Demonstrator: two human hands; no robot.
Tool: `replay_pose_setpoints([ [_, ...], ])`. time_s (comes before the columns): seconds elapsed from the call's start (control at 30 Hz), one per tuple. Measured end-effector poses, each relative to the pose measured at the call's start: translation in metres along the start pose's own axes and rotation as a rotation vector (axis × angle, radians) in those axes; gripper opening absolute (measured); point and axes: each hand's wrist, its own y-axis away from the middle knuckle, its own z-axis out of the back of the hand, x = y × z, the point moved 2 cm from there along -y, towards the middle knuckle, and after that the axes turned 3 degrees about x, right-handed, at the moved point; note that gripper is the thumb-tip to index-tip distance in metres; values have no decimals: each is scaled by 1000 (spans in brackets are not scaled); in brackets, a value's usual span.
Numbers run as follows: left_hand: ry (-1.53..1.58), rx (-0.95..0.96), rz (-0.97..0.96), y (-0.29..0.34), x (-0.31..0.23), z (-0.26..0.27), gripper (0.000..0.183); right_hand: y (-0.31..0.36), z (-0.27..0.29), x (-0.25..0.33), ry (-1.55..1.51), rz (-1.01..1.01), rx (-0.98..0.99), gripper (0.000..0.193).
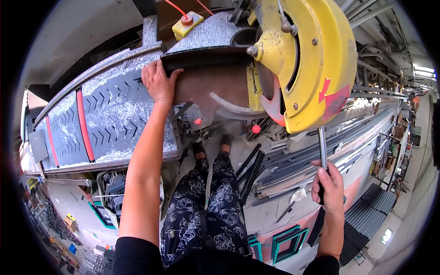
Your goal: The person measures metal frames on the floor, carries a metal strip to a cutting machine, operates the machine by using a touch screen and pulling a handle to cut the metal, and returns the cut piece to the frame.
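Note:
My left hand (pixel 159 83) is at the left end of a long dark profile (pixel 208 58), fingers over its end and thumb along its near side. The profile lies crosswise on the brown saw table (pixel 208 89), its right end close to the blade. A yellow-guarded cut-off saw (pixel 316 64) stands at the right, its blade (pixel 266 82) partly hidden by the guard. From the guard a metal handle (pixel 322 142) runs down toward me. My right hand (pixel 328 185) is closed around its dark grip.
Left of the saw is a grey slotted bench (pixel 110 114) strewn with shavings, with red strips across it. A yellow switch box (pixel 188 25) with a red cable sits behind. Long profiles (pixel 311 160) lie stacked at the right. Green-edged frames (pixel 288 243) lie lower right. Offcuts litter the floor.

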Motion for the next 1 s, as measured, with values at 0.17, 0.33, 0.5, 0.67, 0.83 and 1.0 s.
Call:
replay_pose_setpoints([
  [0.17, -17, -9, -17, 0, -4, -1, 66, -6, -2, -8, 10, 12, -19, 29],
  [0.33, -30, -12, -29, 0, -5, -1, 65, -10, -3, -15, 6, 24, -18, 29],
  [0.5, -39, -56, -61, 1, -4, -8, 66, -15, -2, -21, -5, 22, -32, 29],
  [0.67, -78, -55, -54, 1, -4, -6, 67, -15, -3, -23, -5, 18, -42, 29],
  [0.83, -82, -57, -68, 1, -4, -7, 67, -15, -3, -24, -17, 21, -53, 29],
  [1.0, -78, -57, -71, 2, -5, -8, 67, -16, -3, -25, -23, 24, -55, 29],
])
